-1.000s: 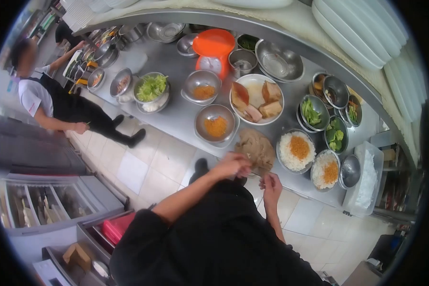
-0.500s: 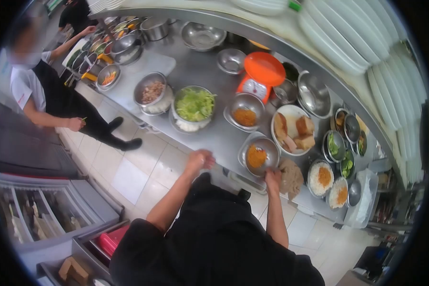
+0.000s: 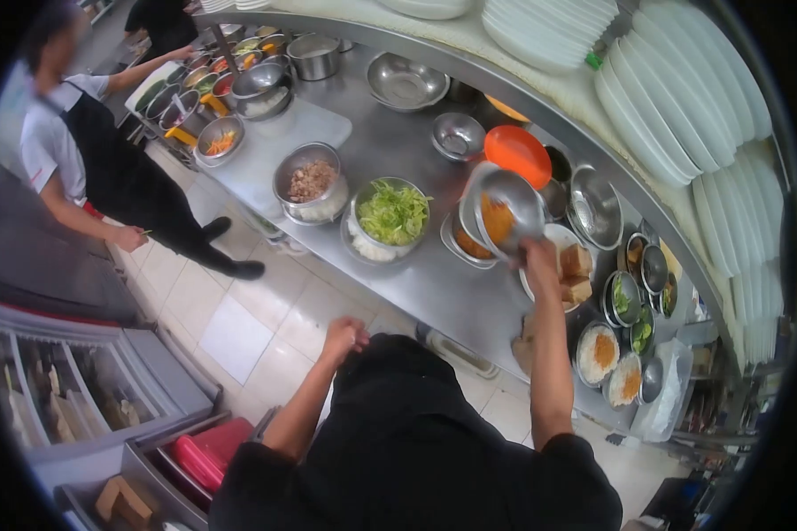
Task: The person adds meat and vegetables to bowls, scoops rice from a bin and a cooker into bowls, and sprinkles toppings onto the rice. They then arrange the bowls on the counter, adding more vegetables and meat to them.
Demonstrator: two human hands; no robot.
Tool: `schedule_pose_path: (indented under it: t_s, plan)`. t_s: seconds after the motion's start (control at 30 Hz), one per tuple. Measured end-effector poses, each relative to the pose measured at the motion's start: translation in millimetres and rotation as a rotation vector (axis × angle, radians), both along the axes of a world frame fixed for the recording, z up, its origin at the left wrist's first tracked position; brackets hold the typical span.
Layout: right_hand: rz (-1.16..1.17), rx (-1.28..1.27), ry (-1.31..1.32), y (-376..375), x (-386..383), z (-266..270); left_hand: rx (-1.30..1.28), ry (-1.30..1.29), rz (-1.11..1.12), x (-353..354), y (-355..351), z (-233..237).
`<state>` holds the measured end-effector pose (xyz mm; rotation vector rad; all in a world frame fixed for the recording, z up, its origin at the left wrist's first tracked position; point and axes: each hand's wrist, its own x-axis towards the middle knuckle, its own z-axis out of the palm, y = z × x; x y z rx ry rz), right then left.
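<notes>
My right hand (image 3: 538, 258) grips the rim of a steel bowl (image 3: 502, 211) holding an orange shredded food, lifted and tilted above the steel counter (image 3: 416, 279). Just under it sits a second steel bowl (image 3: 462, 242) with the same orange food, mostly hidden. My left hand (image 3: 344, 336) hangs off the counter's near edge with fingers curled and nothing in it. A bowl of shredded green lettuce (image 3: 390, 215) stands left of the lifted bowl, and a bowl of brown minced food (image 3: 310, 181) stands further left.
An orange scale (image 3: 517, 154) and empty steel bowls (image 3: 406, 81) sit at the back. A plate of tofu pieces (image 3: 574, 265), rice bowls (image 3: 598, 350) and small greens bowls (image 3: 624, 296) crowd the right. White plates (image 3: 646, 97) line the shelf. A person in a black apron (image 3: 97, 177) stands left.
My right hand has lifted the bowl of orange food off the counter and tilted it over the other bowl. My left hand has dropped back from the counter edge. The view shifted left.
</notes>
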<state>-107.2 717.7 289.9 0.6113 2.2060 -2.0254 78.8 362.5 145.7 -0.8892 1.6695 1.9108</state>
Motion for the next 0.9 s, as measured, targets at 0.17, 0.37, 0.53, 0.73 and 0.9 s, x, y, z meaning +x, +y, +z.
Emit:
schedule_pose_path:
  t_s: [0.17,0.37,0.53,0.73,0.9]
  plan:
    - [0.249,-0.179,-0.145,-67,-109,-4,-0.094,0.034,0.192,51,-6,14]
    - [0.383,-0.204,-0.200,-115,-176,-47,-0.094,-0.013,0.473,120,-7,4]
    - [0.498,-0.221,-0.270,-142,-206,-67,-0.131,-0.043,0.609,143,6,12]
    - [0.485,-0.158,-0.317,-165,-207,-77,-0.204,-0.017,0.657,139,8,12]
    - [0.399,-0.125,-0.322,-164,-208,-108,-0.183,0.061,0.596,108,-19,1]
